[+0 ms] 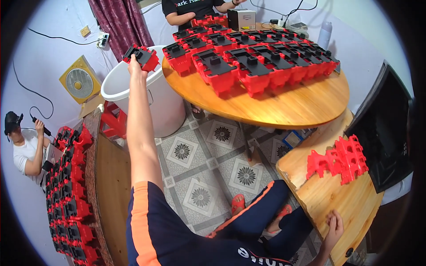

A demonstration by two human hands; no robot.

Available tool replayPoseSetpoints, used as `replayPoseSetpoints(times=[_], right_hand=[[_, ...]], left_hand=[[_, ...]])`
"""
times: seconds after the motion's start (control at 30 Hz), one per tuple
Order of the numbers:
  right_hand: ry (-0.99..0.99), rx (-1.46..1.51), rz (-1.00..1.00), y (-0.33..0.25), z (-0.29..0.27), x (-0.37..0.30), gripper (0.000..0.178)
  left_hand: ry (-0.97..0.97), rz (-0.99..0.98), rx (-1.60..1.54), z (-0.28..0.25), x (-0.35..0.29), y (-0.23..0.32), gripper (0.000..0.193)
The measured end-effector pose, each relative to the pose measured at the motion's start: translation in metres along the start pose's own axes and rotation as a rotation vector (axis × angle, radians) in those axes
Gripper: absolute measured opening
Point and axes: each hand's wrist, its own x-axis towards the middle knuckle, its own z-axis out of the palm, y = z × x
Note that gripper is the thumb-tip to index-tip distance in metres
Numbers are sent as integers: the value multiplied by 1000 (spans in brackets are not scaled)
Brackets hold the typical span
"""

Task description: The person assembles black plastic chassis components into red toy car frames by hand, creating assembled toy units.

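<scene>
My left arm reaches far forward, and my left hand (pixel 135 70) grips a boxy red plastic housing with a black top plate (pixel 141 56). It is held up over the rim of a large white tub (pixel 116 92), beside the round wooden table (pixel 293 108). On that table stand several rows of similar red and black housings (pixel 215 66). My right hand (pixel 336 225) is at the edge of the lower wooden desk (pixel 328 199), its fingers loosely bent and holding nothing. Farther up that desk lie red plastic frames (pixel 341 159) without black plates.
A dark monitor (pixel 384 128) stands at the right. More housings (pixel 71 195) fill a counter at the left, where a person in white (pixel 31 153) sits. Another person (pixel 191 11) is behind the round table. A yellow fan (pixel 80 80) and red stool (pixel 113 122) are near the tub.
</scene>
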Motion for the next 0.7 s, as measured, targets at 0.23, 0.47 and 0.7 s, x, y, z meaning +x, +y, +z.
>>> replayPoseSetpoints(times=[0.23,0.47,0.7], right_hand=[[104,-163,131,14,-2,-16,28],[-36,-252,62,10,7,-9,23],[50,-454,110,-18,5,-43,18]], left_hand=[[-83,-393,128,0,116,-44,50],[-2,-488,287,8,186,-24,35],[-175,76,844,-9,201,-113,69]])
